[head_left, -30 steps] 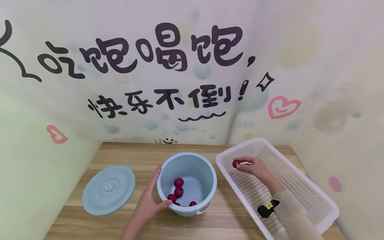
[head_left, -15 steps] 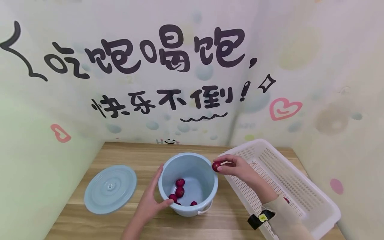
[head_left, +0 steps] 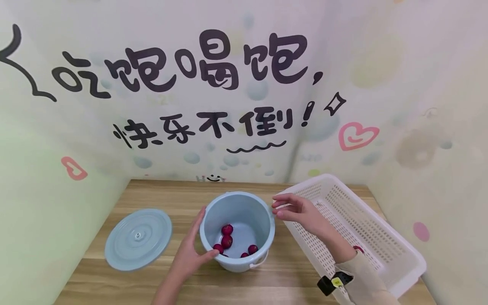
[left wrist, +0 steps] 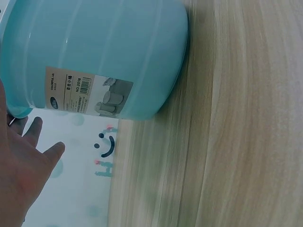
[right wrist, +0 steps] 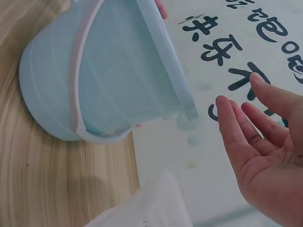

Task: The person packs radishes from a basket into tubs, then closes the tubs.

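A light-blue bucket (head_left: 238, 207) stands upright on the table, with several small round dark-red things that look like radishes (head_left: 226, 242) at its bottom. My left hand (head_left: 190, 250) rests against the bucket's left rim, thumb at the front and straight fingers along the outside. The left wrist view shows the spread fingers of that hand (left wrist: 26, 165) by the rim. My right hand (head_left: 301, 212) hovers just right of the bucket's rim, holding nothing. In the right wrist view this hand (right wrist: 270, 142) has loosely bent fingers and stands apart from the bucket (right wrist: 52, 85).
A white perforated basket (head_left: 364, 207) lies slantwise at the right, under my right forearm. Something red (head_left: 357, 249) shows inside it, partly covered by the sleeve. The round blue lid (head_left: 152, 226) lies flat at the left. Behind the wooden table (head_left: 167, 190) rises a patterned wall.
My right hand moved left from above the basket to the bucket's rim with a radish and let it go. One more now lies in the bucket. The left hand stayed at the rim.
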Tool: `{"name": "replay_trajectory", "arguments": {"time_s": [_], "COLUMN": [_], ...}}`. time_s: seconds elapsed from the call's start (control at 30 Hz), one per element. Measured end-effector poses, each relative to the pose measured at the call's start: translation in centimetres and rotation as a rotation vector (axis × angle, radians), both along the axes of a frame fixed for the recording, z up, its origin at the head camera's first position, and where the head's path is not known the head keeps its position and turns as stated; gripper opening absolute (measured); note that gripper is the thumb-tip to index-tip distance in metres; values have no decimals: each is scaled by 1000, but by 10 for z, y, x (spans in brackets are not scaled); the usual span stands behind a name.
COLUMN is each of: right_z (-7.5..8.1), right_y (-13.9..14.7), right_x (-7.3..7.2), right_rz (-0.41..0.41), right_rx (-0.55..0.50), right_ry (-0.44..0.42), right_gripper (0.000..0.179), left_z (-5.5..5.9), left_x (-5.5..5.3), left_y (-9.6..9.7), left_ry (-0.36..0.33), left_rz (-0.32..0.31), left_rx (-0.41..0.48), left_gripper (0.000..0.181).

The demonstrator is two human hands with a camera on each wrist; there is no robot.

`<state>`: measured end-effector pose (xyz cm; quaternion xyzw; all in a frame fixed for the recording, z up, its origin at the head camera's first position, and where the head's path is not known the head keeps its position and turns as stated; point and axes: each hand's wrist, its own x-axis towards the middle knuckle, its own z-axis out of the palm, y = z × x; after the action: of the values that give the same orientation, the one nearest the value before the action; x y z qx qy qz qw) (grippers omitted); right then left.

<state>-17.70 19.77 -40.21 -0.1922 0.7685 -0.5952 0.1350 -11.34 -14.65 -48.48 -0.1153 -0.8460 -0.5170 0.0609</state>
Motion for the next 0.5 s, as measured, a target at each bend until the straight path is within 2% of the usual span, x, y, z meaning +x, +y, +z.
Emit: {"name": "replay_trajectory", "arguments": {"time_s": [0.13,0.33,0.5], "right_z": [-4,-18,-34], "right_y": [23,70,110], "right_x": [1,8,18], "right_rz": [-39,-68,-139], "right_rx": [-16,-75,-45], "right_ry": [24,33,5], "right_gripper": [45,35,30], "left_z": [0,1,0], "left_x": [-1,-1,-2], "left_y": [1,1,3], "left_ry": [-7,3,4], "left_rz": [5,7,0], "left_rx": [1,-6,-3], "left_gripper": [115,116,117]}}
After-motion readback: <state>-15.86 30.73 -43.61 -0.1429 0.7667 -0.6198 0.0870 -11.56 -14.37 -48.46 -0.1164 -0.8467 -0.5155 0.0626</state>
